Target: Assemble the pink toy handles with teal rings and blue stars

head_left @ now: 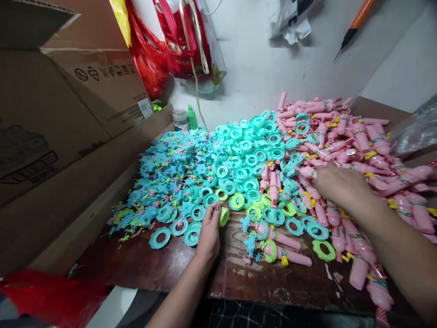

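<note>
My left hand [209, 230] rests near the table's front edge, fingers pinched on a light green ring piece [224, 216]. Teal ring pieces [246, 155] lie in a heap just beyond it, with a few loose ones [160, 237] to its left. My right hand [337, 184] reaches into the pile of pink bottle-shaped toy parts [362, 141] on the right; its fingers curl down among them and what they hold is hidden. Two assembled pink pieces with rings and blue stars [280, 243] lie between my hands.
A heap of blue star pieces [167, 173] covers the left of the worn wooden table [246, 278]. Large cardboard boxes [68, 105] stand at the left. Red plastic bags [164, 41] hang on the white wall. A clear bag [414, 127] sits far right.
</note>
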{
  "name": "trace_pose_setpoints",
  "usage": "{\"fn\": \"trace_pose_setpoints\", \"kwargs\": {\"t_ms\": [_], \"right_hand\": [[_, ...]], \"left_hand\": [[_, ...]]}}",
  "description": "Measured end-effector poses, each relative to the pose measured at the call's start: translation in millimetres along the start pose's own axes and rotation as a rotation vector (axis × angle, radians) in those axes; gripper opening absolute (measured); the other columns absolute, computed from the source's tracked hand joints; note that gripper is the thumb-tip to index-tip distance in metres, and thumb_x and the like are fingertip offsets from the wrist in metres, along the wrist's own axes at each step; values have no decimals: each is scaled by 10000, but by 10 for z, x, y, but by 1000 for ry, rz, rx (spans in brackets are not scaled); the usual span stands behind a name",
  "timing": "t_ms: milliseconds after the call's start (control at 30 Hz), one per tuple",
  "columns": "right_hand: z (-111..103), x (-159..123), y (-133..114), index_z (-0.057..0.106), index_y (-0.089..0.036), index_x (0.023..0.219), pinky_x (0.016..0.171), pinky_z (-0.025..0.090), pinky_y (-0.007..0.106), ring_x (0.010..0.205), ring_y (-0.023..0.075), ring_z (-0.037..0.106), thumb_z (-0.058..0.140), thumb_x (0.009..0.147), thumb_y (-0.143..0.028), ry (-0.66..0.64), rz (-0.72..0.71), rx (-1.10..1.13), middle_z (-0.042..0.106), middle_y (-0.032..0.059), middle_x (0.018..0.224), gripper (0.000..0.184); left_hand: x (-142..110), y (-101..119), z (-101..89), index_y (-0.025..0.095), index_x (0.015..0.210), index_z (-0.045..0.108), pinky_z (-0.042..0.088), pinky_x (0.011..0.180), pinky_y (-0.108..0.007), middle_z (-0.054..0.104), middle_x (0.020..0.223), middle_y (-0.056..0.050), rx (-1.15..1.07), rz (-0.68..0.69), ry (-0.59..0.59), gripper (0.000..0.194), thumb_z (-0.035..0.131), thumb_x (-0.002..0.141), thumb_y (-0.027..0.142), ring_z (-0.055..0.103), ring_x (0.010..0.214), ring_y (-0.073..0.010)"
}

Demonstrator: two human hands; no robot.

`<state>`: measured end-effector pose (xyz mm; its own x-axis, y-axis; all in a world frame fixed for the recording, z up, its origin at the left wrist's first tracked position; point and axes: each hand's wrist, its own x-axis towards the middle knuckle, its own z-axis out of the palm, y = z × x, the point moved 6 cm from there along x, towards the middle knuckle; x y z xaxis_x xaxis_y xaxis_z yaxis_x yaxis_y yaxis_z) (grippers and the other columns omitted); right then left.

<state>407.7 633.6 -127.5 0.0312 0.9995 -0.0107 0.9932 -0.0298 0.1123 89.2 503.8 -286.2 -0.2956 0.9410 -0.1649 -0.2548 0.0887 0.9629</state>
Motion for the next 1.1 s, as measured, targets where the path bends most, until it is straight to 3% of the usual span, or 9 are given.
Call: {"fn": "trace_pose_setpoints", "kwargs": {"t_ms": [133, 267, 400, 633, 700, 800, 900, 1000, 1100], "right_hand": [[174, -559, -313, 523, -278, 1358, 852, 463, 311, 989, 204, 618, 413, 904, -597, -89, -99, 243, 601, 101, 1164, 565], [645, -1183, -833, 556, -277, 1336, 820, 483, 198, 1039, 139, 616, 415, 890, -646, -242, -254, 668, 581, 37, 1244, 596], [783, -1469, -1131, 565, -296, 1307, 858, 480, 217, 1028, 134, 619, 395, 917, -598, -233, -243, 711, 603, 10, 1200, 521], [630, -1656, -1381, 535, -304, 1298, 854, 465, 221, 1024, 140, 603, 380, 929, -570, -142, -279, 796, 602, 20, 1156, 480], [743, -1751, -1438, 562, -225, 1200, 710, 447, 144, 871, 86, 601, 454, 882, -621, -374, -212, 1068, 612, 43, 1000, 519], [992, -2098, -1710, 468, -141, 1043, 402, 220, 114, 415, -8, 344, 509, 799, -718, -1146, -86, 1630, 462, -24, 658, 628], [1116, -2366, -1897, 362, -150, 1022, 341, 103, 122, 312, -18, 178, 504, 774, -759, -1591, 5, 1885, 365, -72, 583, 673], [1327, -2412, -1910, 386, -131, 998, 364, 103, 95, 375, -34, 257, 558, 782, -710, -1525, -5, 1736, 400, -50, 624, 641], [1423, -2352, -1857, 415, -96, 936, 426, 149, 76, 483, -49, 329, 608, 741, -723, -1392, -76, 1597, 398, -31, 670, 684]], "left_hand": [[90, 6, 50, 229, 1182, 548, 455, 1023, -331, 625, 1215, -58, -75, 39, 11, 403, 610, 845, 440, 592, 1138, -181], [137, 188, 54, 257, 1216, 585, 337, 1176, -396, 580, 1335, -50, 213, 197, 4, 399, 636, 844, 393, 494, 1305, -199], [121, 352, 54, 277, 1303, 494, 363, 1172, -382, 528, 1399, -63, 62, 238, 79, 500, 649, 836, 368, 475, 1333, -195], [-359, 417, 462, 235, 1408, 327, 434, 1113, -450, 542, 1332, -116, -485, -124, -137, 586, 452, 839, 303, 573, 1201, -225], [-564, 470, 471, 268, 1440, 300, 429, 1114, -426, 547, 1308, -89, -490, -115, -172, 670, 492, 798, 291, 567, 1189, -215], [-792, 510, 343, 306, 1472, 254, 452, 1067, -424, 563, 1245, -78, -440, -105, -240, 797, 575, 743, 298, 580, 1144, -228], [-787, 487, -87, 326, 1478, 254, 390, 1105, -489, 502, 1366, -94, -78, -15, -156, 689, 520, 845, 388, 505, 1256, -266], [-633, 566, -722, 347, 1455, 335, 145, 1221, -548, 328, 1547, -56, 721, 312, 177, 625, 532, 878, 484, 229, 1458, -288], [-436, 433, -1027, 395, 1468, 322, 16, 1204, -640, 185, 1619, -11, 1289, 358, 235, 682, 564, 849, 549, 33, 1506, -330]]}}
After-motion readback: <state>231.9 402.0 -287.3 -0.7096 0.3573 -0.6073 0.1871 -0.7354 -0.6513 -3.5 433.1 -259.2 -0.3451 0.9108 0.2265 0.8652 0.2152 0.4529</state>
